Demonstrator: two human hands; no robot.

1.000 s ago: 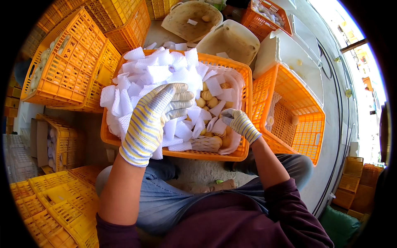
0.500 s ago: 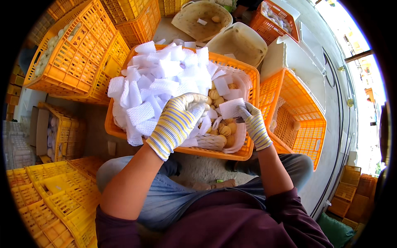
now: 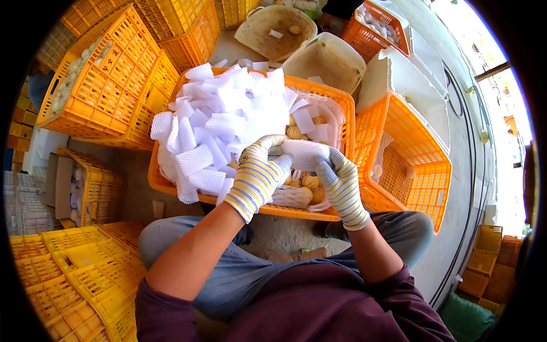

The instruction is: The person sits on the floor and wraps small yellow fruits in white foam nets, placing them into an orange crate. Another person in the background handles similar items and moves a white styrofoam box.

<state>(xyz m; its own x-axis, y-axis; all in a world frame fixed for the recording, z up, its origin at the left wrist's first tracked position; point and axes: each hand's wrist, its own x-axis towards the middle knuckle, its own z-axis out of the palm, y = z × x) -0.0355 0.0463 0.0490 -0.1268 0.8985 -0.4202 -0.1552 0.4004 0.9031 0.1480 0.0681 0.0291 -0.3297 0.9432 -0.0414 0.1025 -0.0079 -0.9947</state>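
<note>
Both hands wear striped knit gloves. Between them, over the orange crate [image 3: 250, 212], a white foam net sleeve [image 3: 306, 155] is held level. My left hand [image 3: 261, 175] pinches its left end with thumb and fingers, and my right hand [image 3: 343, 185] grips the right end. Whether anything sits inside the sleeve cannot be seen. A big heap of similar white foam sleeves [image 3: 219, 122] fills the crate's left side. Round yellowish fruit [image 3: 311, 181], kind unclear, lies on the right under and beside my hands, partly covered by loose sleeves.
At the right stands an orange crate [image 3: 405, 171] with a small round thing inside. Two dirty cream-coloured tubs [image 3: 325, 60] stand beyond my crate. Stacked crates [image 3: 114, 74] rise at the left, with yellow crates [image 3: 80, 268] near left. A red-orange crate [image 3: 379, 43] sits far right.
My left hand has moved right and taken hold of the sleeve's left end. My right hand has shifted slightly left and nearer; the sleeve now lies stretched between both hands.
</note>
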